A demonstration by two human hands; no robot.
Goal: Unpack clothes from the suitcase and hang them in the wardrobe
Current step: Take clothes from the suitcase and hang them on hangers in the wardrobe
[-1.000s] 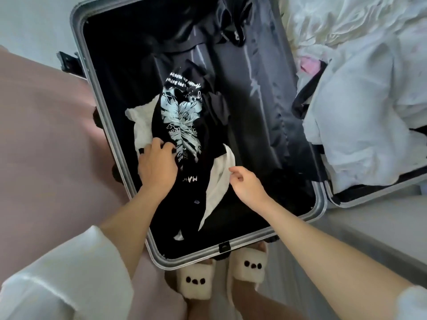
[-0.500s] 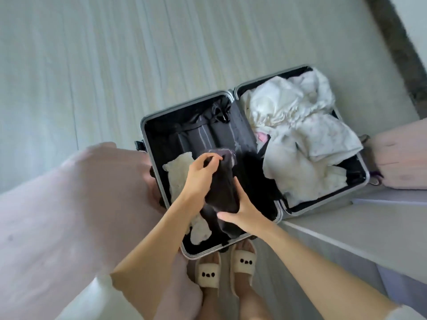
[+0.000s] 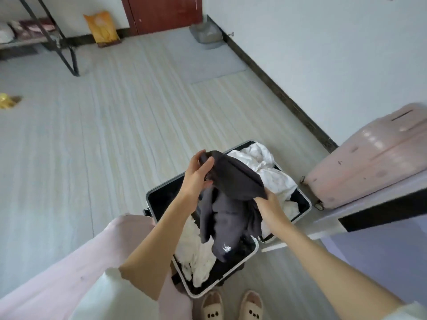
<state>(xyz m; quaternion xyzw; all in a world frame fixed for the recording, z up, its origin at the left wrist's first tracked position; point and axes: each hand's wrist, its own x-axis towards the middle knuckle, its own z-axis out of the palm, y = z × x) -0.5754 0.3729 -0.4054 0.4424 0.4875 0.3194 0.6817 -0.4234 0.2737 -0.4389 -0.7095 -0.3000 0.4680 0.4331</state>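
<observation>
Far upper left of the frame: black metal rack [image 3: 49, 34] with soft bundles on its shelf; just right of it, orange bag [image 3: 101, 27] leaning at the wall beside a dark red door [image 3: 164, 11]; small yellow object [image 3: 5, 103] on the floor at the left edge. Lower left: pink trouser leg [image 3: 76, 266] and white sleeve [image 3: 111, 299]. Centre: left hand [image 3: 196, 175] raised above the open suitcase [image 3: 248, 251], grip closed, thumb and fingers pinching the upper end of a dark grey garment [image 3: 233, 199]; garment lifted clear, stretched across to the right hand [image 3: 270, 205] and hanging down in folds over the near, black-lined half of the case, small white print near its lower end; right hand's grip clutching the cloth, fingertips hidden in the fabric. Cream garment [image 3: 196, 257] lying in that near half, below and left of the hanging cloth; white clothes [image 3: 265, 167] heaped in the far half. Bottom centre: two cream slippers [image 3: 231, 307] just below the case edge. Right: pink suitcase [image 3: 369, 158] lying on a pale ledge [image 3: 360, 205], near the wall.
</observation>
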